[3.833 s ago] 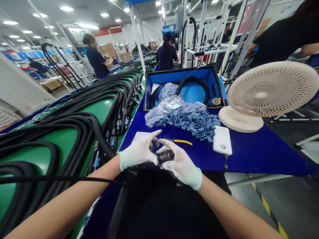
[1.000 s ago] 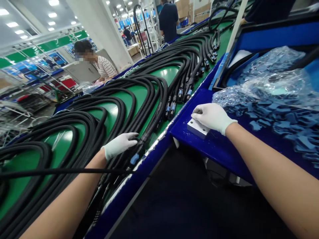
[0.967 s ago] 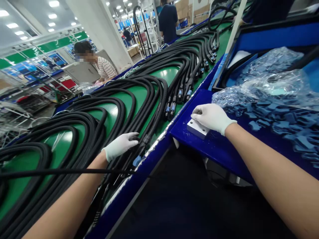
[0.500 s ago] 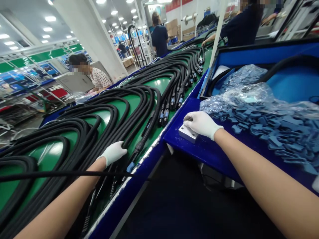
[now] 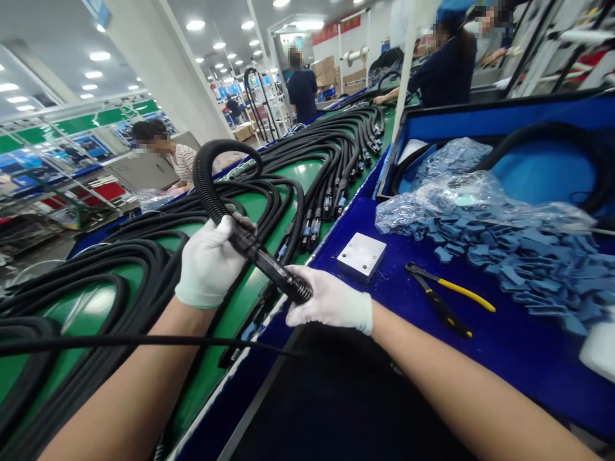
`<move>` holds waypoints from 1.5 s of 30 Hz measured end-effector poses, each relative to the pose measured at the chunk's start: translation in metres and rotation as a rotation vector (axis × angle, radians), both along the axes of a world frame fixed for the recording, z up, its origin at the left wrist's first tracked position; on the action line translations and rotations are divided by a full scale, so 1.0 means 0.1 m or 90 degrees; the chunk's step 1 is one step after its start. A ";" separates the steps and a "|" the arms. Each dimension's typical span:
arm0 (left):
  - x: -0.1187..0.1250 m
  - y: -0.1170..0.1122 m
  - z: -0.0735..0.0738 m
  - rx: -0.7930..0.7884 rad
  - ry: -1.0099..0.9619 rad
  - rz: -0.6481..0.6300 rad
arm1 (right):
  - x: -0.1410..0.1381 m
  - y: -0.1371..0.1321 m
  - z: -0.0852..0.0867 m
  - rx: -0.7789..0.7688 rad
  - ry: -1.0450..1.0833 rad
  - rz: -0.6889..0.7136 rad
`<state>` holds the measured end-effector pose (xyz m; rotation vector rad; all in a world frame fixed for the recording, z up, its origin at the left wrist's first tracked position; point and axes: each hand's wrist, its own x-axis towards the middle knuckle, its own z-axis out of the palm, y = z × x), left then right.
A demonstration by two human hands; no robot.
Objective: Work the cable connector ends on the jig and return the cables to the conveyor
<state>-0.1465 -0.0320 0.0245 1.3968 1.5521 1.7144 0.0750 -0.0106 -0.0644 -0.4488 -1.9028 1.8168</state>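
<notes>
Corrugated black hose [image 5: 205, 176] was held above the near edge of the green belt [image 5: 310, 171], its end slanting from upper left down to lower right. The left hand [image 5: 206, 262] was closed around it higher up. The right hand [image 5: 334, 304] was curled about the ribbed tip [image 5: 302, 293], nearer the blue bench [image 5: 504, 358].

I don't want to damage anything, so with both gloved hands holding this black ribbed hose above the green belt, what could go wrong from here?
The black ribbed hose arches up out of the packed black hoses on the green belt; pulling it may snag or drag neighbours. A thin black cable crosses the left forearm and might catch. The left hand and right hand grip only near the hose's end, so the loop could swing.
</notes>
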 end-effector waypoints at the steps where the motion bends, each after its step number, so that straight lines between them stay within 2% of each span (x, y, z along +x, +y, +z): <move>1: 0.08 0.01 -0.03 -0.006 0.040 0.014 | 0.05 -0.01 -0.04 -0.014 -0.001 -0.031; 4: 0.21 -0.02 -0.15 0.038 0.261 0.064 | 0.34 0.00 -0.07 0.053 -0.046 -0.171; 5: 0.25 -0.05 -0.21 0.059 0.370 0.022 | 0.46 -0.01 -0.04 0.090 -0.068 -0.191; 8: 0.40 -0.13 -0.46 0.053 0.664 -0.265 | 0.82 -0.07 0.13 0.194 -0.148 -0.179; 9: 0.48 -0.15 -0.55 0.029 0.700 -0.338 | 0.92 -0.10 0.19 0.217 -0.181 -0.159; 10: 0.56 -0.17 -0.65 -0.002 0.700 -0.375 | 1.02 -0.12 0.23 0.230 -0.216 -0.140; 12: 0.72 -0.18 -0.80 -0.069 0.631 -0.361 | 1.24 -0.14 0.24 0.253 -0.297 -0.166; 14: 0.87 -0.16 -0.88 -0.143 0.532 -0.317 | 1.48 -0.12 0.14 0.315 -0.440 -0.298; 16: 0.99 -0.13 -0.88 -0.201 0.449 -0.279 | 1.71 -0.09 -0.04 0.411 -0.639 -0.451; 18: 1.09 -0.08 -0.83 -0.250 0.379 -0.271 | 1.87 -0.06 -0.24 0.482 -0.778 -0.494; 19: 1.13 -0.05 -0.79 -0.277 0.340 -0.273 | 1.92 -0.06 -0.31 0.501 -0.801 -0.498; 21: 1.19 0.01 -0.73 -0.333 0.268 -0.272 | 1.95 -0.07 -0.40 0.491 -0.766 -0.523; 24: 1.26 0.10 -0.63 -0.366 0.210 -0.265 | 1.85 -0.12 -0.36 0.398 -0.606 -0.541; 26: 1.29 0.15 -0.56 -0.354 0.187 -0.272 | 1.73 -0.15 -0.27 0.379 -0.467 -0.492; 28: 1.33 0.18 -0.48 -0.340 0.161 -0.285 | 1.60 -0.17 -0.18 0.404 -0.348 -0.429; 31: 1.37 0.19 -0.39 -0.336 0.143 -0.290 | 1.44 -0.16 -0.08 0.425 -0.245 -0.364; 38: 1.39 0.14 -0.34 -0.349 0.195 -0.301 | 1.34 -0.14 -0.09 0.453 -0.168 -0.342; 42: 1.37 0.14 -0.37 -0.348 0.234 -0.299 | 1.33 -0.14 -0.16 0.458 -0.213 -0.367; 45: 1.42 0.19 -0.38 -0.304 0.226 -0.313 | 1.31 -0.14 -0.19 0.459 -0.265 -0.378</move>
